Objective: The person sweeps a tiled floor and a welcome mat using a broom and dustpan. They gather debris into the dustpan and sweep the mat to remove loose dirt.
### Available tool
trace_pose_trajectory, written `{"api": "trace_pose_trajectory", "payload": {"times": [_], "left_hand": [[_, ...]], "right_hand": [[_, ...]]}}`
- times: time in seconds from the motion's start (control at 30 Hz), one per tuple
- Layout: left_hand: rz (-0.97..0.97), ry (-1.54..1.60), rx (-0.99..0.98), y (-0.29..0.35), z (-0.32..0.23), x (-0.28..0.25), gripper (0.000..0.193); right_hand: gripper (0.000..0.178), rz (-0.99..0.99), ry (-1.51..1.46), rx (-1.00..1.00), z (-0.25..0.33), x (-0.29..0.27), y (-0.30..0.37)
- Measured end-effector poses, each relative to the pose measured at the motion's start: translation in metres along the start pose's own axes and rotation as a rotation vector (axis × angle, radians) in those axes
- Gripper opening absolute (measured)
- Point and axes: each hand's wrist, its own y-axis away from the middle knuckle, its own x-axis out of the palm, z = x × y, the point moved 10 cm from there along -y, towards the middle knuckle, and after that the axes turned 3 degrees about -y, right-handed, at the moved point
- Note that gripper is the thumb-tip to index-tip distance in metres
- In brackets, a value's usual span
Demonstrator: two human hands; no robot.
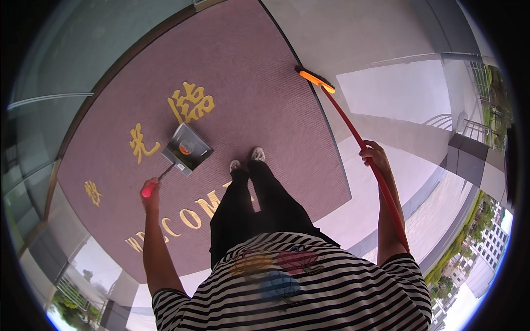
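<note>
My left hand [150, 194] is closed round the red grip of a long-handled dustpan [189, 148]. The dustpan's grey pan hangs over or rests on the mat to the left of my feet; which of the two I cannot tell. My right hand [375, 155] grips the red pole of a broom [317, 79] on my right. Its orange head with dark bristles lies across the far right edge of the mat. The pole runs back past my right forearm.
A large mauve doormat [248, 71] with gold lettering spreads under my shoes [257, 154]. Pale smooth floor [386, 94] borders it on the right. Glass panels [61, 71] line the left side. A grey block [469, 157], railings and greenery stand farther right.
</note>
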Motion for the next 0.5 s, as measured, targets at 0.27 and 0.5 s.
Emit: {"api": "trace_pose_trajectory", "payload": {"times": [0.27, 0.5], "left_hand": [[0.033, 0.006, -0.028, 0.028, 0.05, 0.033, 0.017], [0.053, -0.039, 0.015, 0.029, 0.043, 0.033, 0.018]], "right_hand": [[0.058, 0.558, -0.177, 0.221, -0.091, 0.213, 0.099], [0.057, 0.775, -0.276, 0.314, -0.082, 0.258, 0.195]]}}
